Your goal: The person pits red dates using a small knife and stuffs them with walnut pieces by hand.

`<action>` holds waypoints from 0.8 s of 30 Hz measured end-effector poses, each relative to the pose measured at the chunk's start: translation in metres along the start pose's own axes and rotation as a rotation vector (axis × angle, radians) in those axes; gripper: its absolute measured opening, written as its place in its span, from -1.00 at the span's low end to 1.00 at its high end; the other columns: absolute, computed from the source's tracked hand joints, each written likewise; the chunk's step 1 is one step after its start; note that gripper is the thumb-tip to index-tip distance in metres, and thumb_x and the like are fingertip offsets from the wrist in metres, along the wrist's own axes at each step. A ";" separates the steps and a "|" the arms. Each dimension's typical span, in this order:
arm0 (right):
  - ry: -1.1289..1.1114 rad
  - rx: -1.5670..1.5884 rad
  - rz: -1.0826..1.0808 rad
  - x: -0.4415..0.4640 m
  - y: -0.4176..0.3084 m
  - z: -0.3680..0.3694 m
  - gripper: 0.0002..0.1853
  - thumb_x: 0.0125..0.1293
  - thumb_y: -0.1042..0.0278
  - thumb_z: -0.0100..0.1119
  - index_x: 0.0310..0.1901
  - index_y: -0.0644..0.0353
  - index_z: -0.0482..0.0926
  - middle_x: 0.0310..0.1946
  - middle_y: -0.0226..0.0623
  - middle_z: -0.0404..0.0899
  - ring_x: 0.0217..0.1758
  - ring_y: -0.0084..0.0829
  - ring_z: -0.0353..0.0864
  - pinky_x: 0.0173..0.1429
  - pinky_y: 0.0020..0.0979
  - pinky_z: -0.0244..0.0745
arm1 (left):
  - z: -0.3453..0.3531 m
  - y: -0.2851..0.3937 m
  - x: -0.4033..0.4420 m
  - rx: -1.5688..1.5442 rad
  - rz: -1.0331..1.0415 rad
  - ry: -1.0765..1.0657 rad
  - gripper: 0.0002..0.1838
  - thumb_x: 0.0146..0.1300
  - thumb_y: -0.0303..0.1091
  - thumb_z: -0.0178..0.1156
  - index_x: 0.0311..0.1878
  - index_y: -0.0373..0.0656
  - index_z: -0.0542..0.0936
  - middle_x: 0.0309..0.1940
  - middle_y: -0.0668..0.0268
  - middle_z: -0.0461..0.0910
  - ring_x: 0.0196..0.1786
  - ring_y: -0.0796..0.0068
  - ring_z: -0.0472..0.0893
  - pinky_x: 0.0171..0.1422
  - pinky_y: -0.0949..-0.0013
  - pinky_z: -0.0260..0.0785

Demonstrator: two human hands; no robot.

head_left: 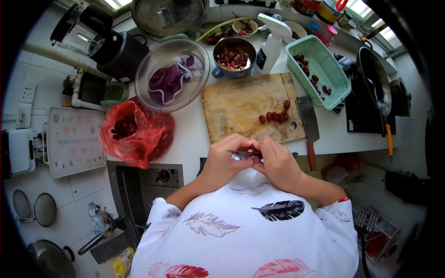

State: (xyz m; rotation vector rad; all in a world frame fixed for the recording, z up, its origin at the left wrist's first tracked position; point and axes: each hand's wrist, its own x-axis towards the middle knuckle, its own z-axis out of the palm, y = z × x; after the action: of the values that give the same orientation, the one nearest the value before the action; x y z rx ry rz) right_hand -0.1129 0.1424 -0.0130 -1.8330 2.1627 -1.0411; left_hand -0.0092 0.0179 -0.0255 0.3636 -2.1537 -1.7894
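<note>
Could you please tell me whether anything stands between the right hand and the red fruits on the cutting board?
Nothing visible does: only bare cutting board lies between the right hand and the red fruits. The cleaver sits at the board's edge, outside that path.

White tiles cover the wall (51, 83) at nine o'clock. Daylight enters through one window (116, 3) at eleven and another window (385, 31) at two. The white counter (190, 132) spans twelve.

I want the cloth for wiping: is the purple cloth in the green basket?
No, the purple cloth lies in the round basin; the green basket holds red fruit.
</note>
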 end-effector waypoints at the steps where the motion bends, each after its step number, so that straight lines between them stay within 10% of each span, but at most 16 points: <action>1: -0.005 0.030 0.029 -0.001 0.000 0.001 -0.71 -0.08 0.55 0.20 -0.31 0.32 0.33 -0.48 -0.16 0.36 -0.46 -0.25 0.48 -0.42 -0.37 0.43 | 0.000 -0.001 0.000 0.004 0.007 -0.005 -0.73 -0.14 -0.62 0.29 -0.28 -0.29 0.55 -0.34 0.23 0.52 -0.33 0.51 0.56 -0.25 0.52 0.44; 11: 0.027 0.383 0.408 0.002 0.002 0.006 -0.78 0.02 0.56 0.15 -0.29 0.31 0.34 -0.41 -0.08 0.49 -0.40 -0.15 0.55 -0.38 -0.36 0.46 | 0.000 -0.011 0.008 0.125 -0.125 -0.099 -0.83 0.11 -0.46 0.05 -0.22 -0.29 0.47 -0.42 0.14 0.43 -0.36 0.22 0.48 -0.25 0.36 0.33; 24: -0.342 -0.013 0.178 -0.029 0.002 0.038 -0.65 0.07 0.22 0.18 -0.39 0.35 0.29 -0.60 -0.05 0.44 -0.61 -0.14 0.51 -0.54 -0.30 0.45 | -0.009 -0.026 -0.013 0.385 -0.169 -0.502 -0.79 0.02 -0.31 0.07 -0.48 -0.31 0.45 -0.54 0.03 0.47 -0.46 0.08 0.48 -0.35 0.24 0.32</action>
State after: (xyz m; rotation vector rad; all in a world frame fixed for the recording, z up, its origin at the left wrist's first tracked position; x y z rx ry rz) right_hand -0.0876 0.1527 -0.0521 -1.6428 2.0794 -0.6258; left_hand 0.0065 0.0102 -0.0510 0.1981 -2.9126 -1.6744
